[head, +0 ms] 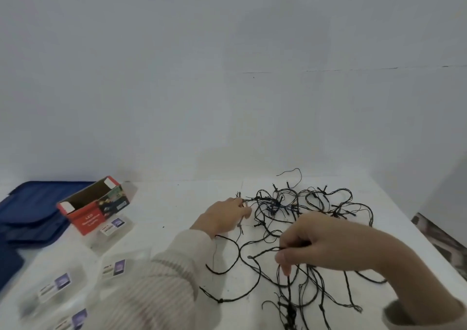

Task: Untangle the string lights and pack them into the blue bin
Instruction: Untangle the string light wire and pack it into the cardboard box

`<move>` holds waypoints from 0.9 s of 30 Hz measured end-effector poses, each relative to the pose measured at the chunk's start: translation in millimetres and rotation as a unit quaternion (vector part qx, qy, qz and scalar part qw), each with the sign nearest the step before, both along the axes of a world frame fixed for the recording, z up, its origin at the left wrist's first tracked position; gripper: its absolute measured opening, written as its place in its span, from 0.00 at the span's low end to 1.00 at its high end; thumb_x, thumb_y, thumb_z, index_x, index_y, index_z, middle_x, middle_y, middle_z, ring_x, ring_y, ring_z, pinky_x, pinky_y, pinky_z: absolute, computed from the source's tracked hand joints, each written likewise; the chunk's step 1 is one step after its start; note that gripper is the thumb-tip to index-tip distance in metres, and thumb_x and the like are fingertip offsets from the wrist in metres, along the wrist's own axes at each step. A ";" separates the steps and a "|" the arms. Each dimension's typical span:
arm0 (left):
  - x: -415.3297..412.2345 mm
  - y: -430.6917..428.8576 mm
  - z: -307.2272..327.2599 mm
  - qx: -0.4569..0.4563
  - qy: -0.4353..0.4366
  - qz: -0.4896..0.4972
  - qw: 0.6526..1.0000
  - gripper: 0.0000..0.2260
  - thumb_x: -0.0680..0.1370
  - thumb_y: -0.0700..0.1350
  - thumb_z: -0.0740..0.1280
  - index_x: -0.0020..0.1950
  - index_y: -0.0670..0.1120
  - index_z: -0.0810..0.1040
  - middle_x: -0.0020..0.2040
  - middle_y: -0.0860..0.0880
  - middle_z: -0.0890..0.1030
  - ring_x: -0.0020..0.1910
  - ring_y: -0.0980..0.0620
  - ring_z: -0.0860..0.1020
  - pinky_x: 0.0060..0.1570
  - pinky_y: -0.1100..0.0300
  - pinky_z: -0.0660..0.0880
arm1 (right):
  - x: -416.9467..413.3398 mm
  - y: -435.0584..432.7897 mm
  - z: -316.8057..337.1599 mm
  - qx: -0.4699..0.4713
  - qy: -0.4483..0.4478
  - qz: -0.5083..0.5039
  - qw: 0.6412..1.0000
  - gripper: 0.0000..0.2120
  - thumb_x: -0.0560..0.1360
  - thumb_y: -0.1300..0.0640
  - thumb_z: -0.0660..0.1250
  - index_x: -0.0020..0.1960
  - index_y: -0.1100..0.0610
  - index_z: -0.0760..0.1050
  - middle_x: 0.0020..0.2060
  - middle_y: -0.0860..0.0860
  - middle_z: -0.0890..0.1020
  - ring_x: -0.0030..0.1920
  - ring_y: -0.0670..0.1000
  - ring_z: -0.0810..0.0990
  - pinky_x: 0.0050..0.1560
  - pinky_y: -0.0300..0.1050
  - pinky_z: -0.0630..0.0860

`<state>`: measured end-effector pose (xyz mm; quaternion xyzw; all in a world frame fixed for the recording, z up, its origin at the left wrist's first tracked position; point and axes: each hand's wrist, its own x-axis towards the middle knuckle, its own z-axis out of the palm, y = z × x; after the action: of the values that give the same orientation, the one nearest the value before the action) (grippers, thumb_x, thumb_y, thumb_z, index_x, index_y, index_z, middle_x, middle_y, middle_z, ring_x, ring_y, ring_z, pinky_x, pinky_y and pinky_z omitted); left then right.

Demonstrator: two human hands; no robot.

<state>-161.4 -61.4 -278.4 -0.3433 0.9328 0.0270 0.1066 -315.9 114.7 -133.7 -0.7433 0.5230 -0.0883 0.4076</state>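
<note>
A tangle of black string lights (303, 203) sprawls over the right half of the white table (177, 203), with loose loops trailing toward the near edge. My left hand (222, 217) rests at the tangle's left side, its fingers pinching a strand there. My right hand (321, 246) hovers over the nearer loops and pinches a wire between thumb and fingers. The blue bin (32, 211) lies at the far left edge, partly cut off.
An open red cardboard LED lights box (93, 206) stands left of centre. Several clear plastic packs with purple labels (113, 270) lie near the front left. A pale wall rises behind the table. The table's right edge runs diagonally at the right.
</note>
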 end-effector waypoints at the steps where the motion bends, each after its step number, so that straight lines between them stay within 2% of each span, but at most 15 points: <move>1: -0.7 -1.9 0.2 -0.013 -0.006 -0.011 1.000 0.12 0.77 0.36 0.58 0.60 0.45 0.71 0.60 0.44 0.71 0.58 0.44 0.72 0.45 0.55 0.67 | -1.8 0.3 1.6 0.000 -0.002 0.004 1.000 0.11 0.76 0.50 0.66 0.36 0.48 0.81 0.23 0.47 0.63 0.26 0.47 0.61 0.29 0.40 0.59; 4: 0.2 -7.1 6.8 -0.041 -0.044 -0.041 0.997 0.10 0.76 0.33 0.58 0.53 0.42 0.73 0.58 0.43 0.72 0.56 0.44 0.71 0.42 0.56 0.66 | -7.4 0.5 8.8 -0.002 0.010 0.013 1.000 0.11 0.75 0.48 0.66 0.37 0.49 0.81 0.23 0.47 0.64 0.27 0.49 0.62 0.30 0.42 0.60; 9: 14.8 -11.2 15.6 -0.048 -0.085 -0.086 0.991 0.09 0.77 0.36 0.60 0.53 0.43 0.78 0.59 0.46 0.73 0.59 0.46 0.69 0.46 0.57 0.67 | -18.7 -0.3 26.7 -0.031 0.035 -0.009 0.999 0.13 0.72 0.42 0.67 0.43 0.52 0.81 0.23 0.46 0.64 0.27 0.45 0.62 0.31 0.40 0.61; 10: 18.2 -10.6 19.6 -0.025 -0.054 -0.079 0.995 0.08 0.77 0.37 0.61 0.52 0.44 0.78 0.58 0.47 0.74 0.58 0.48 0.69 0.47 0.59 0.66 | -20.8 -0.1 31.6 -0.046 0.040 -0.018 0.998 0.13 0.72 0.41 0.66 0.43 0.50 0.81 0.24 0.47 0.65 0.27 0.45 0.63 0.31 0.40 0.62; 12: 24.5 -8.1 39.3 0.060 0.065 -0.025 0.996 0.05 0.78 0.40 0.63 0.51 0.44 0.78 0.55 0.49 0.77 0.55 0.51 0.71 0.50 0.62 0.66 | -24.8 -0.1 43.6 -0.088 0.044 -0.042 0.994 0.10 0.73 0.43 0.64 0.44 0.47 0.81 0.23 0.46 0.68 0.26 0.43 0.64 0.31 0.38 0.64; 14: 31.1 -4.1 70.8 0.116 0.199 0.016 0.973 0.04 0.78 0.43 0.64 0.49 0.45 0.78 0.51 0.53 0.79 0.51 0.55 0.73 0.49 0.66 0.66 | -28.7 -1.1 58.8 -0.141 0.029 -0.083 0.986 0.07 0.74 0.47 0.63 0.44 0.44 0.80 0.23 0.45 0.72 0.25 0.42 0.66 0.29 0.35 0.65; 16: 37.9 2.3 107.6 0.162 0.341 0.050 0.925 0.01 0.78 0.42 0.65 0.47 0.47 0.76 0.49 0.53 0.81 0.50 0.57 0.76 0.50 0.66 0.69 | -31.9 -1.4 77.8 -0.200 -0.002 -0.116 0.973 0.07 0.74 0.51 0.64 0.44 0.41 0.79 0.25 0.45 0.76 0.24 0.42 0.67 0.28 0.33 0.65; 17: 39.9 7.4 126.7 0.197 0.417 0.063 0.885 0.03 0.78 0.39 0.64 0.45 0.47 0.74 0.47 0.51 0.82 0.49 0.56 0.78 0.52 0.64 0.72 | -32.3 -0.8 88.2 -0.223 -0.020 -0.123 0.967 0.07 0.74 0.51 0.64 0.45 0.39 0.78 0.26 0.46 0.77 0.24 0.42 0.68 0.28 0.31 0.65; 20: 44.6 20.4 177.6 0.301 0.612 0.057 0.729 0.07 0.79 0.34 0.60 0.45 0.45 0.72 0.38 0.50 0.80 0.44 0.52 0.81 0.49 0.61 0.77 | -27.8 0.3 115.1 -0.268 -0.073 -0.112 0.954 0.09 0.75 0.54 0.64 0.46 0.41 0.80 0.28 0.49 0.79 0.25 0.42 0.70 0.29 0.28 0.65; 22: 45.9 27.3 205.0 0.357 0.692 0.049 0.625 0.08 0.80 0.35 0.57 0.46 0.44 0.72 0.36 0.50 0.77 0.38 0.53 0.80 0.45 0.60 0.78 | -27.7 -6.0 127.0 -0.335 -0.125 -0.150 0.922 0.12 0.76 0.60 0.64 0.44 0.45 0.82 0.29 0.50 0.79 0.25 0.43 0.70 0.28 0.29 0.64; 23: 45.8 30.2 216.5 0.367 0.712 0.045 0.597 0.08 0.80 0.35 0.57 0.47 0.44 0.73 0.36 0.50 0.77 0.36 0.53 0.79 0.44 0.60 0.78 | -29.0 -10.9 131.8 -0.368 -0.151 -0.179 0.900 0.13 0.76 0.61 0.64 0.43 0.46 0.82 0.30 0.50 0.80 0.25 0.44 0.68 0.27 0.31 0.64; 24: 45.2 32.9 226.1 0.360 0.715 0.044 0.598 0.07 0.80 0.35 0.57 0.49 0.44 0.74 0.36 0.50 0.76 0.36 0.54 0.79 0.43 0.61 0.78 | -29.2 -15.8 136.1 -0.387 -0.167 -0.197 0.885 0.13 0.75 0.61 0.64 0.43 0.46 0.82 0.30 0.50 0.80 0.25 0.44 0.66 0.26 0.32 0.63; 25: 43.9 35.7 233.6 0.348 0.706 0.042 0.616 0.07 0.80 0.36 0.58 0.52 0.44 0.74 0.37 0.50 0.76 0.36 0.54 0.78 0.43 0.62 0.77 | -28.1 -20.5 140.1 -0.389 -0.172 -0.200 0.883 0.12 0.75 0.62 0.64 0.44 0.47 0.82 0.31 0.50 0.80 0.25 0.45 0.65 0.25 0.31 0.62; 27: 39.5 40.7 243.5 0.344 0.684 0.038 0.642 0.08 0.80 0.36 0.59 0.55 0.42 0.76 0.37 0.51 0.77 0.37 0.55 0.78 0.44 0.63 0.77 | -23.0 -28.3 146.2 -0.359 -0.177 -0.181 0.898 0.12 0.76 0.63 0.63 0.44 0.50 0.82 0.33 0.52 0.82 0.25 0.46 0.63 0.24 0.31 0.62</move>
<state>-121.9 -20.7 -34.9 -0.2007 0.6494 0.5769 -0.4530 -338.9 86.4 12.5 -0.7035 0.5006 -0.4730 0.1755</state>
